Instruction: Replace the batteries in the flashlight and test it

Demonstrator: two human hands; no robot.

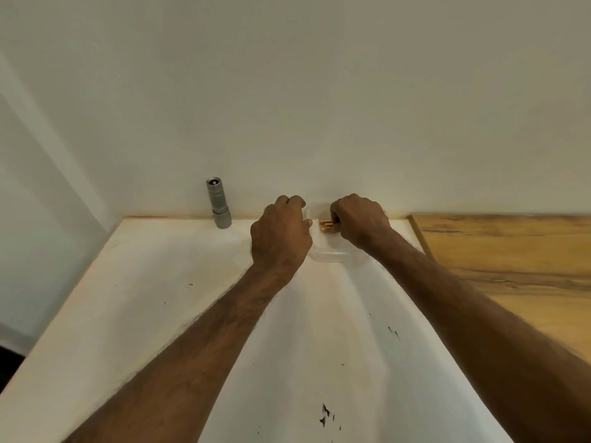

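A silver flashlight (218,203) stands upright on its head at the back of the white table (160,298), against the wall. To its right sits a clear plastic container (332,254) with copper-topped batteries (326,226) inside. My left hand (279,233) grips the container's left side. My right hand (359,219) reaches into it, fingers curled and closed on the batteries. How many batteries lie in it is hidden by my hands.
A wood-grain surface (511,260) adjoins the white table on the right. The pale wall (319,107) rises directly behind the flashlight and container. Black scuff marks (326,414) dot the near tabletop.
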